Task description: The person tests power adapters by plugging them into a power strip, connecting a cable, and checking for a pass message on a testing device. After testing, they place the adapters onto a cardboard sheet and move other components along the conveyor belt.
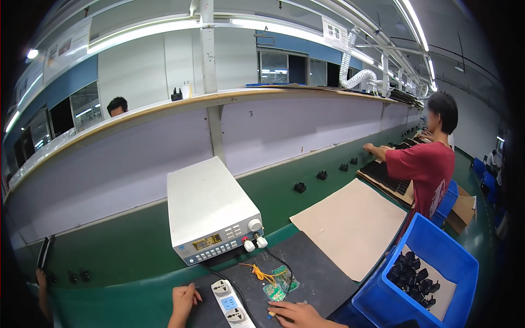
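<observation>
Right grip [298, 315] near the tabletop's [131, 235] front edge, half spread over small yellow-blue piece [271, 314], impossible to tell whether pinching; left grip [185, 300] loosely curled, palm hidden. Just beyond the piece, green circuit boards [275, 292], probably light, stiff, fragile: take by edges.

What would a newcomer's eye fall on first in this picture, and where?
Probably the big white instrument, left of centre. Then the blue bin at lower right, with black parts inside. The orange cord by the green boards, just beyond the right hand, is small but bright.
</observation>
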`<state>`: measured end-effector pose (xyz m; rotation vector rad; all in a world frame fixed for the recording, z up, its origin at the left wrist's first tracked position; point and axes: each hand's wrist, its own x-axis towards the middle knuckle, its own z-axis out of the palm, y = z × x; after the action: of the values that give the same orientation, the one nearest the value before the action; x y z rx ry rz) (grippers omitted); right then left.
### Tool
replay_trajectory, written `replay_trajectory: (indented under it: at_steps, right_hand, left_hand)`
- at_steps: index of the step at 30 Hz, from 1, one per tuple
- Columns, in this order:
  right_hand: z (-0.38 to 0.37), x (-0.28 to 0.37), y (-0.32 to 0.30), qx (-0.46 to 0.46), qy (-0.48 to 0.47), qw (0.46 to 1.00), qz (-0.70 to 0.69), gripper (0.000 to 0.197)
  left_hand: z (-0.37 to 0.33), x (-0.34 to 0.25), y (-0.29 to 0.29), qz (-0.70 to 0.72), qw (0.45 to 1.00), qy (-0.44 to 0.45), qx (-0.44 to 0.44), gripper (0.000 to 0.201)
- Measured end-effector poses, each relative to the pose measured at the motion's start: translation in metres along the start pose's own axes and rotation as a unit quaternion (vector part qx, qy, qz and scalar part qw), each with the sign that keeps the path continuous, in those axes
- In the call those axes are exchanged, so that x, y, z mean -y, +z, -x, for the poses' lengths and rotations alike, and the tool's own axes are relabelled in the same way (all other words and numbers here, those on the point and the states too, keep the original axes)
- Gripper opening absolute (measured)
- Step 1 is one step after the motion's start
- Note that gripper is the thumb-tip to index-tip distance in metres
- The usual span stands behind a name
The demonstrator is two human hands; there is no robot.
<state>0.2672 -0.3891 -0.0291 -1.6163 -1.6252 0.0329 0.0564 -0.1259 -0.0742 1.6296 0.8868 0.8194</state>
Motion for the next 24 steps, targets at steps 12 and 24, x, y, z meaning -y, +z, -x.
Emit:
replay_trajectory:
  at_steps: [12, 24]
  right_hand:
    - [-0.240, -0.127, -0.093, -0.407, 0.091, 0.897, -0.149, 0.041]
    - [-0.318, -0.375, -0.005, -0.086, 0.479, 0.850, 0.200, 0.088]
  left_hand:
    - [0.001, -0.003, -0.002, -0.107, 0.994, 0.003, 0.002, 0.049]
    - [0.014, -0.013, 0.000, -0.120, 0.992, -0.041, -0.021, 0.051]
